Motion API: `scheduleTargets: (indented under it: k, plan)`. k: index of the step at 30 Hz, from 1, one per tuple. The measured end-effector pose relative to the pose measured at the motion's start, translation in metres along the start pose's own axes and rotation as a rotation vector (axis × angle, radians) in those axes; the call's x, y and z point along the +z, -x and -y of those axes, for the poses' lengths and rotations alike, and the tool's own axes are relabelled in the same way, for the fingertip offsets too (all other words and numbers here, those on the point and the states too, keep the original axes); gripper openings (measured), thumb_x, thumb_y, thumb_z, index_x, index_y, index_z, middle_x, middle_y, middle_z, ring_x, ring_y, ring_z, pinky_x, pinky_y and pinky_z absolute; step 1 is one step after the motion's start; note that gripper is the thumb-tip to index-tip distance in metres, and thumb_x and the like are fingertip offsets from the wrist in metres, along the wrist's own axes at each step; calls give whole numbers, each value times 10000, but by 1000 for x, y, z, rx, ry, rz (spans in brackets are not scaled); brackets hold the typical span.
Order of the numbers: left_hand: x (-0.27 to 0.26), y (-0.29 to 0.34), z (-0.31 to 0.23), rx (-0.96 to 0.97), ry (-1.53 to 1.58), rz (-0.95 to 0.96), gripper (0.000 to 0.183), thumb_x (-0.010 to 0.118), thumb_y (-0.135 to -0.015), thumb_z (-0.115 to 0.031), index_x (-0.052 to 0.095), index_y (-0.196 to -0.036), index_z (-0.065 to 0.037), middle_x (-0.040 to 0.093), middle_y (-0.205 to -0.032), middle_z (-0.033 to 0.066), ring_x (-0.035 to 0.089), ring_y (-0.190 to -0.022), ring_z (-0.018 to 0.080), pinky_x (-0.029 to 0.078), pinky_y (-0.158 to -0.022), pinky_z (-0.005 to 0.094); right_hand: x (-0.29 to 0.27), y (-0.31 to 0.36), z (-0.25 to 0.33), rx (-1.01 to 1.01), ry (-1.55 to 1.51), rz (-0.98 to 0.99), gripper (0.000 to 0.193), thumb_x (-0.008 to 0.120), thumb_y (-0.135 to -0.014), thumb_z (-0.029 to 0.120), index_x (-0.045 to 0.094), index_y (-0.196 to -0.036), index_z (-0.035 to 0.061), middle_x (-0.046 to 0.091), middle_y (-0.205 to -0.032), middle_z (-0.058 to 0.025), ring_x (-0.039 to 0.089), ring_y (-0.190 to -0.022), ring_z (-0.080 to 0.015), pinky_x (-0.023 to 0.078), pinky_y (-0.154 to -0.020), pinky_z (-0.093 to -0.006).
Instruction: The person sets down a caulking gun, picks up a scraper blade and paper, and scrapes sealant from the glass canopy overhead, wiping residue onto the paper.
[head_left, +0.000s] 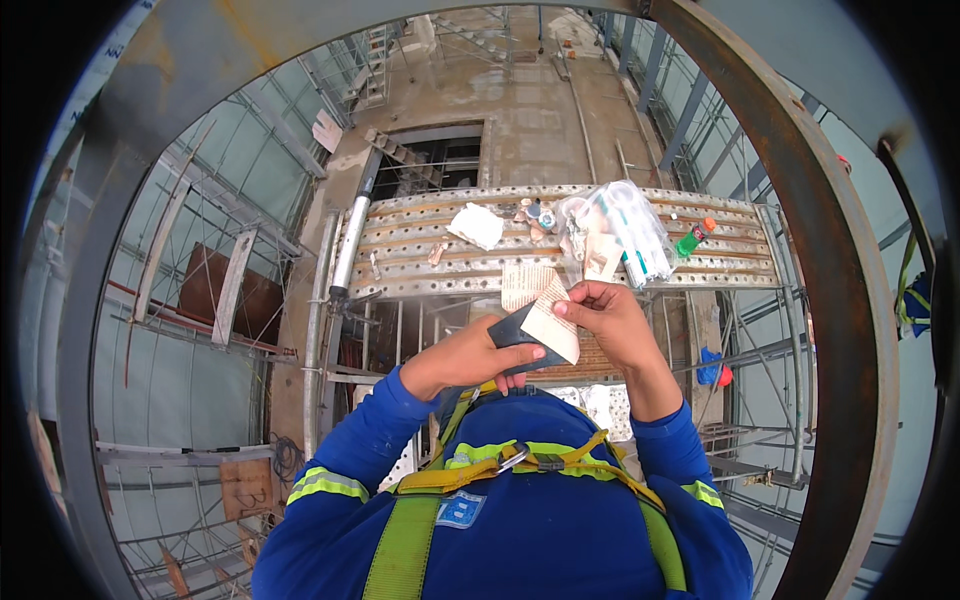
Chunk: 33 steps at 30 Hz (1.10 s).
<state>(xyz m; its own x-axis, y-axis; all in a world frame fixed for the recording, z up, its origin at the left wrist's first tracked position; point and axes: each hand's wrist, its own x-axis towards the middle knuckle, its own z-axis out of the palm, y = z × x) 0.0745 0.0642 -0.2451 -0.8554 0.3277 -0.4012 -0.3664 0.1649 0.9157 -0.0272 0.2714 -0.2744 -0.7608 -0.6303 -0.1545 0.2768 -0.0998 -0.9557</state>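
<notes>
In front of my chest I hold a folded sheet of sandpaper [553,325], dark grey on one face and cream with print on the other. My left hand [475,352] grips the dark part, its thumb lying on top and its fingers partly hidden underneath. At the upper right side of the sheet, my right hand [612,322] pinches the cream part between thumb and fingers. Another cream flap [527,285] sticks up behind the fold; whether it belongs to the same sheet I cannot tell.
Beyond my hands is a perforated metal scaffold platform [400,268]. On it lie a clear plastic bag [625,225] of white-and-teal tubes, a green bottle [690,242], and white crumpled material [476,226]. A silver tube [350,245] leans at the left end. A rusty steel beam [830,250] curves along the right.
</notes>
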Motion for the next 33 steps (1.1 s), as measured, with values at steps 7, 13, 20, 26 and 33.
scheduleTargets:
  k: [7,13,20,26,33]
  plan:
    - [-4,-2,14,0,83,-46,289,645,-960,-272,657,-1057,0,691,-819,57,656,-662,113,540,-537,247,4,-33,-21,0,48,-32,117,766,-847,84,674,-883,22,675,-824,-20,593,-735,-61,463,-670,-205]
    - [27,14,-5,-23,-34,302,261,643,-963,-211,643,-1071,27,710,-837,104,692,-730,163,577,-623,288,-85,-97,-48,-345,414,-720,235,683,-900,169,646,-830,-52,660,-700,-86,559,-616,-123,461,-611,-294]
    - [-6,-4,26,105,123,-258,316,614,-978,-212,640,-1163,42,702,-851,99,690,-730,167,569,-647,276,-86,-9,-104,-141,74,-618,124,617,-938,65,600,-1027,-19,692,-903,-67,617,-758,-82,471,-675,-222]
    - [-16,-37,46,350,-249,-556,545,634,-817,72,646,-1301,-177,504,-953,59,615,-815,175,518,-717,302,-36,6,-108,-93,-145,-433,194,629,-938,89,612,-1090,-32,692,-964,-80,646,-823,-111,510,-727,-240]
    - [-10,-60,53,661,-715,-771,599,663,-730,87,675,-1257,-197,512,-1131,116,595,-989,293,511,-826,349,-11,2,-65,57,-492,-362,272,658,-937,160,608,-1151,-2,677,-991,-68,639,-868,-142,522,-728,-289]
